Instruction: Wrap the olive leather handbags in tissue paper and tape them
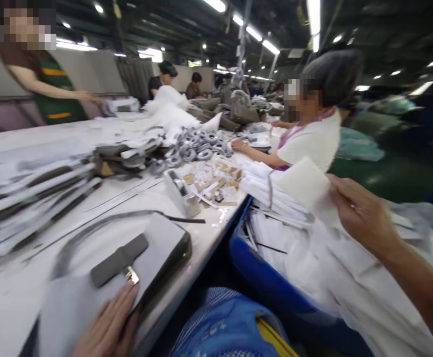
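Note:
A grey handbag [164, 248] with white sheeting over its front lies on the table at the lower left. It has a dark grey strap tab [119, 260], a gold metal clasp [131, 275] and a curved handle [90, 230]. My left hand [108, 322] is on the bag, fingers stretched along its top beside the clasp and thumb down at its near edge. On the right, my right hand [361, 208] pinches a thin white sheet [307, 186] above a blue bin [261, 270]. White sheets and wrapping [313, 258] fill the bin.
Stacked bag pieces [33, 198] cover the table's left side. Wrapped rings [197, 146], small tan and white parts [216, 181] and a tape dispenser [181, 193] lie further along. A co-worker [309, 134] sits close at right; another person [48, 84] stands far left.

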### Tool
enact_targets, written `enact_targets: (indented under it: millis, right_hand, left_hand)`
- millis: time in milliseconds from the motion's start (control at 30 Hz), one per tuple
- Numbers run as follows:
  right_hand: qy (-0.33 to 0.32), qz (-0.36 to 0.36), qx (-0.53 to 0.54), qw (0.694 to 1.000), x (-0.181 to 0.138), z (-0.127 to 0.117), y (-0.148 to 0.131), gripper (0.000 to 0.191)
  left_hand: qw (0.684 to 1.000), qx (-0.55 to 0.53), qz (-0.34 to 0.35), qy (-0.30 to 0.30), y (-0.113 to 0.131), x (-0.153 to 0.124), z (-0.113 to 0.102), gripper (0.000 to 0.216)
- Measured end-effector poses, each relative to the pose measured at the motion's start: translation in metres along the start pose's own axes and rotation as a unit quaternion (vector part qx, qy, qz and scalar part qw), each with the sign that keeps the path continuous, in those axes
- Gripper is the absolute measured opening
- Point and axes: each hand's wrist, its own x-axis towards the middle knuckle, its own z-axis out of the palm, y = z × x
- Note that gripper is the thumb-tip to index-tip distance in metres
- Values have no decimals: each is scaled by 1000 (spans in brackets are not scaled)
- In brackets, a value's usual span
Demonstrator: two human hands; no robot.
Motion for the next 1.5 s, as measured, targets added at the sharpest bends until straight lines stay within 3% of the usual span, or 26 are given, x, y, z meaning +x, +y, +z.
enact_targets:
  millis: [100,167,233,333,400,500,600,733,833,1133,1267,1500]
  right_hand:
    - [-110,-98,221,964,47,36,-116,41]
    - [-163,-149,352,909,70,59,-192,41]
    - [-224,-226,447,836,83,85,-261,35]
    - [-300,-353,469,752,78,131,-339,27]
    - [-335,-438,386,740,62,162,-366,26]
    - [-347,-524,301,717,37,196,-369,38]
    - [-339,-547,303,703,29,209,-352,62]
    - [-344,-564,315,682,44,203,-345,48]
    - [-317,-553,350,686,49,197,-350,41]
    - [-340,-546,343,685,0,220,-327,44]
    - [-347,-528,368,682,-4,225,-326,42]
    - [-330,-521,410,672,-4,226,-329,35]
  left_hand:
    - [993,111,1,-25,4,-5,-8,49]
    - [991,128,4,-40,6,-3,-8,50]
    - [990,132,1,-44,7,-1,-7,49]
    - [991,132,-13,-37,11,0,-9,48]
    - [991,127,-24,-37,14,-1,-10,45]
    - [990,127,-41,-36,16,-3,-10,41]
    - [990,128,-46,-32,16,-4,-8,40]
    - [991,118,-60,-32,16,-3,-7,41]
    - [991,111,-64,-35,17,-3,-8,40]
    - [990,103,-84,-48,22,-7,-5,29]
    - [992,97,-61,-60,24,-6,-10,34]
    - [994,103,-6,-29,26,-3,-19,25]
